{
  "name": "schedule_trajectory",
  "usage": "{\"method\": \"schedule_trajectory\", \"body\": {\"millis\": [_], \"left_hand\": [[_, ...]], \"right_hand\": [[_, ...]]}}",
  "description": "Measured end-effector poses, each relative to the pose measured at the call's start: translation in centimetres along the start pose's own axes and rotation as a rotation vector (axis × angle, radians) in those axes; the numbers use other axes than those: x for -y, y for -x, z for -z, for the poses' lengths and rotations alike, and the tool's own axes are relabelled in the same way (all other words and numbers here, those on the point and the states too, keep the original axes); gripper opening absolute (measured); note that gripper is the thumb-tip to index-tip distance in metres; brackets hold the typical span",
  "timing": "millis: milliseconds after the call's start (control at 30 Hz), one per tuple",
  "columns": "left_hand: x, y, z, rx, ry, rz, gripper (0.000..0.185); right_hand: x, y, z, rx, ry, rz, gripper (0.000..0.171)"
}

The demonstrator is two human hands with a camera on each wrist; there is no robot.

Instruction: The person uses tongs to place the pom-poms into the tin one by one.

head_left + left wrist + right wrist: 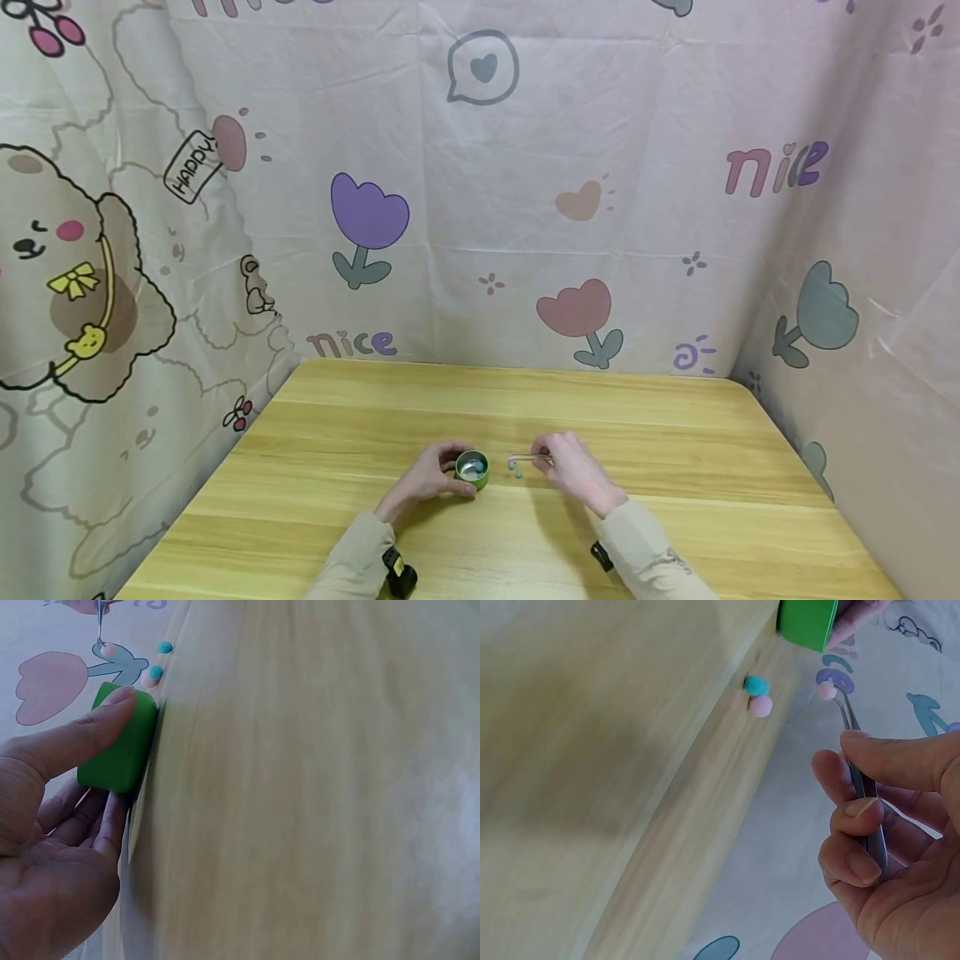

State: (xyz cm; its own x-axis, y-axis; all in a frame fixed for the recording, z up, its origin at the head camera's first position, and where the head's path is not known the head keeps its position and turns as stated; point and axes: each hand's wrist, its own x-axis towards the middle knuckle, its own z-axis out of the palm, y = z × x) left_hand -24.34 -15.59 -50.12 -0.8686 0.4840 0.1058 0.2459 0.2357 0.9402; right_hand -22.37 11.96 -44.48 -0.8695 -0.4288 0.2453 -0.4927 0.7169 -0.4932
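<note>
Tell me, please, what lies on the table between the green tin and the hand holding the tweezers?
Two small pompoms, one teal and one pink, lie on the table between the green tin and the right hand; the right wrist view shows them best.

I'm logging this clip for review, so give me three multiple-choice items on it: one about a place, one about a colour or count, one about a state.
1. Where is the green tin?
A. on the table beside the left hand
B. at the table's far edge
C. in the right hand

2. How many small balls lie loose on the table right of the tin?
A. none
B. two
C. five

3. What do the tweezers hold?
A. nothing
B. a teal ball
C. a pink ball

Answers:
1 A: the left hand curls round the tin on the table.
2 B: the right wrist view shows one teal ball and one loose pink ball.
3 C: a pink ball sits pinched at the tweezers' tips, which the right hand grips.
</note>
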Motion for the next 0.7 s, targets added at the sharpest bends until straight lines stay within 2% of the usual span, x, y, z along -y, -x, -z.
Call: {"method": "schedule_trajectory", "body": {"millis": [700], "left_hand": [[0.2,-0.1,0.0,-0.009,0.022,0.006,0.062]], "right_hand": [[1.8,-1.1,-0.7,0.037,-0.019,0.053,0.004]]}}
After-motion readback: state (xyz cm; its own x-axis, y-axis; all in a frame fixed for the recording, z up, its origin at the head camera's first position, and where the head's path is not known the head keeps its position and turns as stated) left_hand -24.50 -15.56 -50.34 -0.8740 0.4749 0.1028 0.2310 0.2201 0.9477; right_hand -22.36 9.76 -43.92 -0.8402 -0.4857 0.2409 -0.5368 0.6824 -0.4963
